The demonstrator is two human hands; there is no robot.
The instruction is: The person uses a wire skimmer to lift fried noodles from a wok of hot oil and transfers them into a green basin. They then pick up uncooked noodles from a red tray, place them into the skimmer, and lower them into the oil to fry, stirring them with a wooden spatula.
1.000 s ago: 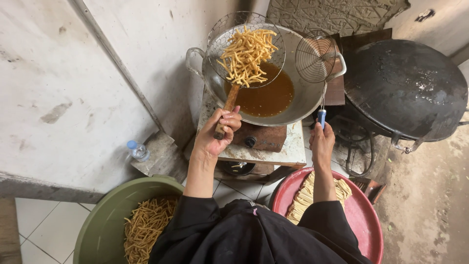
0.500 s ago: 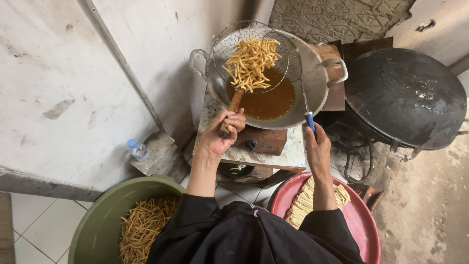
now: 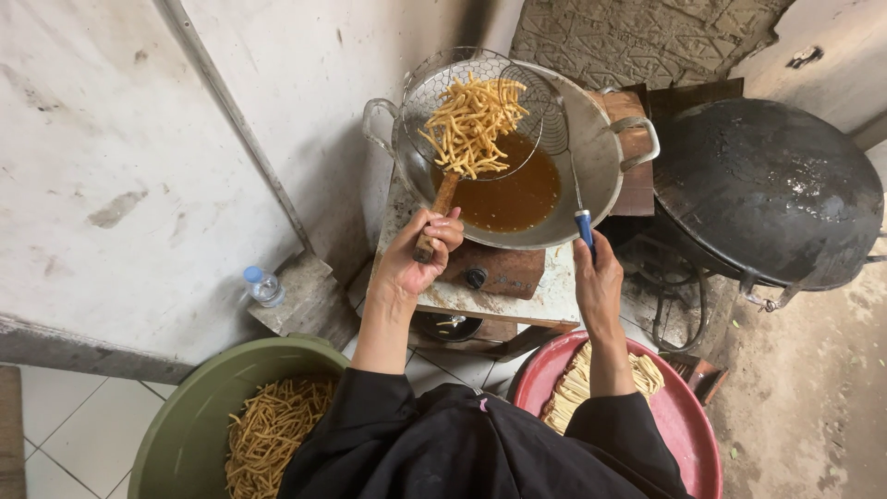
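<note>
Left grip [image 3: 420, 254] holds skimmer [image 3: 467, 125], handle running up-right over wok [image 3: 591, 157].

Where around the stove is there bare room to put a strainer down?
Little: a bare strip of stove top between the wok and its front edge. The wok holds oil and both skimmers; green tub and red basin are filled.

I note a dull grey metal wok [image 3: 591, 157] holding glossy brown oil [image 3: 513, 194]. Wire-mesh skimmer [image 3: 480, 111], wooden handle. Second mesh skimmer [image 3: 554, 115] has a blue plastic grip. Black wok [image 3: 767, 185] looks matt and sooty. Green plastic tub [image 3: 199, 416], red plastic basin [image 3: 684, 416], both smooth. Wall [image 3: 120, 139] is rough and stained.
</note>
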